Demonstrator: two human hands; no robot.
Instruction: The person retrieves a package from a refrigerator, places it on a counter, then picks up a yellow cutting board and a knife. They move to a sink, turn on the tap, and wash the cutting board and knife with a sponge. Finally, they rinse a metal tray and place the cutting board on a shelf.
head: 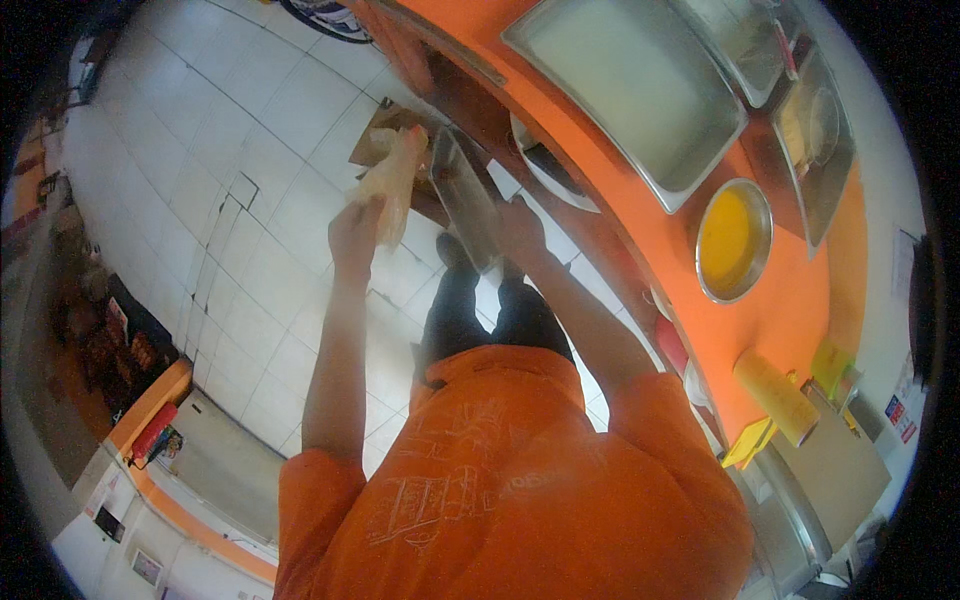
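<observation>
My left hand (355, 234) grips a crumpled translucent plastic bag (397, 176), pale yellowish, with a small reddish spot near its top end. What the bag contains I cannot tell. In my right hand (522, 234) is a narrow steel food pan (463, 196), held by its near side and tilted. The bag and the pan are close together, both over the floor to the left of the counter. Beneath them stands a brown cardboard box (373, 142), partly hidden by the bag and pan.
The orange counter (780, 315) curves along my right. It carries a large steel pan of cloudy liquid (626, 90), other steel pans (814, 135), a round bowl of yellow liquid (731, 240) and a pale roll (776, 397). A white-rimmed container (559, 169) sits below. Tiled floor (225, 150) extends left.
</observation>
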